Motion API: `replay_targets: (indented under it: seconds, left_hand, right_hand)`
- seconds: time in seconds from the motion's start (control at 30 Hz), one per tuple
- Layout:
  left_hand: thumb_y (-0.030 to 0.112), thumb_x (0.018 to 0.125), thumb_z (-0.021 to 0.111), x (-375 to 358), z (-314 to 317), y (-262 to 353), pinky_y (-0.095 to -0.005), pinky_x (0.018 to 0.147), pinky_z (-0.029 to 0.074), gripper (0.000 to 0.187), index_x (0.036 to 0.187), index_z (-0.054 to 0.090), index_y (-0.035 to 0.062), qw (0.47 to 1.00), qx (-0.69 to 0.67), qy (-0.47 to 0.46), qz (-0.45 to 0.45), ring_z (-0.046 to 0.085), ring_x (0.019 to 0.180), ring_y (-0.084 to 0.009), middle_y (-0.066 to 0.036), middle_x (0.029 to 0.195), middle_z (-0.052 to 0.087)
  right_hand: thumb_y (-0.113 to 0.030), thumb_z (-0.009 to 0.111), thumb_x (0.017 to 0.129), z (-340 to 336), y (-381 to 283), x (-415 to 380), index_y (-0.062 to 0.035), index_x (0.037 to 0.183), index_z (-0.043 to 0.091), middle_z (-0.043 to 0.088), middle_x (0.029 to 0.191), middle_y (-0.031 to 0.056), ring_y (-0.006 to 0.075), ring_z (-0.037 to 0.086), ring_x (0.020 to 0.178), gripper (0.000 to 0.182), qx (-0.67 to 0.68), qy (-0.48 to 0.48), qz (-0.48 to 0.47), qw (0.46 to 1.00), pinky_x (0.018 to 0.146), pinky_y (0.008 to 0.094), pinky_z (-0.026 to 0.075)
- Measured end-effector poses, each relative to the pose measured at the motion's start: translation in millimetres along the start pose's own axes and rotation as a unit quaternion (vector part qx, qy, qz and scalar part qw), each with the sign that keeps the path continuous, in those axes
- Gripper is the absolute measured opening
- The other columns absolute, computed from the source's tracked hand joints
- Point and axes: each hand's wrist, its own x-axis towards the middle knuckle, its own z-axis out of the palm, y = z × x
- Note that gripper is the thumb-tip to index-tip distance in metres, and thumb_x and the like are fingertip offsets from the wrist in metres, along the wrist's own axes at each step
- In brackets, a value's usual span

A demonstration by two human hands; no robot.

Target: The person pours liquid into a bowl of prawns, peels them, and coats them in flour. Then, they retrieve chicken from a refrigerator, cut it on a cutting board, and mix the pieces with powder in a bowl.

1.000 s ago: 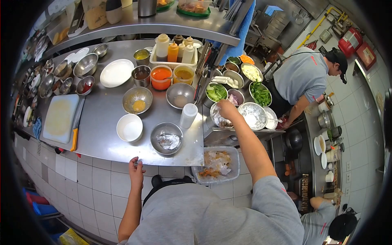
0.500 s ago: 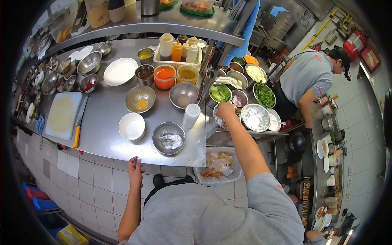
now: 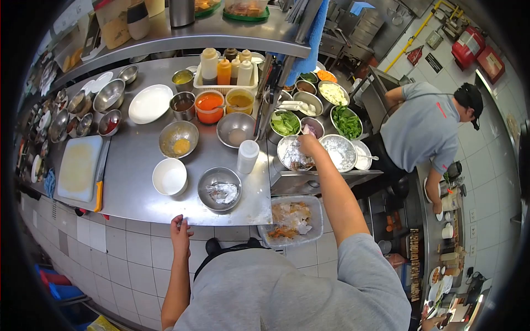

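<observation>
My right hand point(image 3: 310, 145) is at a metal bowl point(image 3: 287, 158) of white powder and dusted pieces. Its fingers look pinched together over the bowl; what they hold, if anything, is hidden. Past the front edge of the steel table point(image 3: 127, 204) hangs my left hand point(image 3: 180, 230), fingers loosely bent and apart, with nothing visible in it. On the table near that edge stands a steel bowl point(image 3: 205, 181) with a white-coated piece point(image 3: 222, 193) inside. Beside it are a white bowl point(image 3: 170, 177) and a clear squeeze bottle point(image 3: 248, 156).
Right of my hand is another powder-filled bowl point(image 3: 338, 153); behind are bowls of lettuce point(image 3: 285, 122) and leafy greens point(image 3: 346, 121). A plastic bin point(image 3: 317, 222) sits below. A knife point(image 3: 100, 187) lies by the cutting board point(image 3: 80, 168). A co-worker point(image 3: 419, 124) bends at the right counter.
My right hand has drawn back a little from inside the powder bowl, exposing more of its contents. My left hand stays nearly still. The co-worker has reached farther down along the counter. The view has shifted slightly.
</observation>
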Motion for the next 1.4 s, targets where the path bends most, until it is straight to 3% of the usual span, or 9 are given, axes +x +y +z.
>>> replay_targets:
  seconds: [0.63, 0.7, 0.77, 0.83, 0.9, 0.93, 1.03, 1.23, 1.4]
  left_hand:
    - [0.021, 0.095, 0.057, -3.1, -6.8, 2.7, -0.0237, 0.065, 0.048, 0.031, 0.122, 0.049, 0.0083, 1.000, -0.020, 0.012, 0.002, 0.051, 0.087, -0.0110, -0.004, 0.109, 0.054]
    - [0.021, 0.095, 0.057, -1.2, -7.0, 2.3, -0.0236, 0.065, 0.048, 0.031, 0.122, 0.050, 0.0083, 1.000, -0.024, 0.011, 0.001, 0.051, 0.087, -0.0109, -0.003, 0.109, 0.054]
    - [0.021, 0.095, 0.057, 2.1, -8.3, 1.5, -0.0258, 0.068, 0.049, 0.032, 0.123, 0.048, 0.0084, 1.000, -0.015, 0.000, 0.000, 0.053, 0.088, -0.0121, -0.004, 0.115, 0.053]
    - [0.021, 0.095, 0.057, 2.8, -7.7, 3.6, -0.0258, 0.068, 0.049, 0.032, 0.123, 0.049, 0.0086, 1.000, -0.013, -0.003, -0.004, 0.052, 0.088, -0.0121, -0.004, 0.116, 0.053]
    - [0.021, 0.095, 0.057, 5.0, -5.3, 5.7, -0.0258, 0.068, 0.049, 0.031, 0.123, 0.049, 0.0087, 1.000, -0.013, -0.005, -0.006, 0.052, 0.088, -0.0122, -0.004, 0.116, 0.053]
    - [0.020, 0.095, 0.056, 5.8, -4.7, 6.5, -0.0257, 0.068, 0.049, 0.031, 0.122, 0.049, 0.0089, 1.000, -0.015, -0.008, -0.007, 0.053, 0.088, -0.0121, -0.003, 0.115, 0.053]
    - [0.020, 0.095, 0.056, 7.6, -4.8, 9.2, -0.0254, 0.068, 0.049, 0.030, 0.122, 0.049, 0.0090, 1.000, -0.013, -0.010, -0.008, 0.053, 0.087, -0.0120, -0.003, 0.114, 0.054]
    - [0.020, 0.095, 0.056, 10.8, -3.0, 7.6, -0.0244, 0.066, 0.049, 0.030, 0.122, 0.050, 0.0081, 1.000, -0.012, -0.007, -0.005, 0.053, 0.087, -0.0117, -0.003, 0.111, 0.055]
    - [0.020, 0.094, 0.057, 9.8, 0.4, 8.7, -0.0240, 0.065, 0.049, 0.030, 0.121, 0.051, 0.0070, 1.000, -0.020, -0.005, -0.008, 0.053, 0.086, -0.0118, -0.004, 0.110, 0.055]
  right_hand:
    - [-0.015, 0.071, 0.066, 0.5, -52.0, -24.6, -0.0014, 0.129, 0.053, 0.061, 0.119, 0.0249, 0.0366, 0.059, 0.113, 0.067, 0.041, 0.035, 0.103, 0.993, 0.096, 0.0397, 0.046]
    - [-0.014, 0.070, 0.068, -5.0, -49.0, -22.4, -0.0003, 0.130, 0.052, 0.064, 0.112, 0.0245, 0.0345, 0.065, 0.101, 0.066, 0.062, 0.057, 0.088, 0.993, 0.086, 0.0388, 0.050]
    - [-0.014, 0.067, 0.072, -10.3, -45.3, -19.0, 0.0011, 0.130, 0.050, 0.066, 0.104, 0.0226, 0.0295, 0.066, 0.087, 0.063, 0.256, 0.017, 0.139, 0.957, 0.074, 0.0379, 0.051]
    - [-0.012, 0.064, 0.075, 5.1, -30.2, -8.5, 0.0024, 0.131, 0.048, 0.066, 0.097, 0.0195, 0.0243, 0.063, 0.077, 0.060, 0.253, 0.027, 0.116, 0.960, 0.065, 0.0374, 0.049]
    - [-0.012, 0.063, 0.075, 2.9, -37.0, -7.9, 0.0022, 0.134, 0.045, 0.065, 0.108, 0.0229, 0.0291, 0.065, 0.091, 0.064, 0.161, -0.022, 0.125, 0.979, 0.077, 0.0385, 0.050]
    - [-0.013, 0.063, 0.074, 7.3, -42.1, -13.4, 0.0030, 0.135, 0.045, 0.060, 0.121, 0.0256, 0.0326, 0.060, 0.110, 0.066, 0.140, -0.011, 0.135, 0.981, 0.092, 0.0383, 0.046]
    - [-0.015, 0.064, 0.074, -2.3, -56.5, -17.8, 0.0033, 0.137, 0.043, 0.054, 0.130, 0.0271, 0.0344, 0.052, 0.123, 0.070, 0.106, -0.047, 0.125, 0.985, 0.102, 0.0372, 0.040]
    - [-0.014, 0.061, 0.073, 10.1, -58.0, -21.4, 0.0042, 0.134, 0.046, 0.057, 0.123, 0.0304, 0.0399, 0.055, 0.117, 0.066, 0.227, 0.030, 0.134, 0.964, 0.100, 0.0381, 0.043]
    - [-0.014, 0.061, 0.075, 4.8, -66.7, -18.4, 0.0030, 0.126, 0.053, 0.060, 0.120, 0.0275, 0.0381, 0.058, 0.114, 0.054, 0.024, -0.035, 0.127, 0.991, 0.096, 0.0420, 0.047]
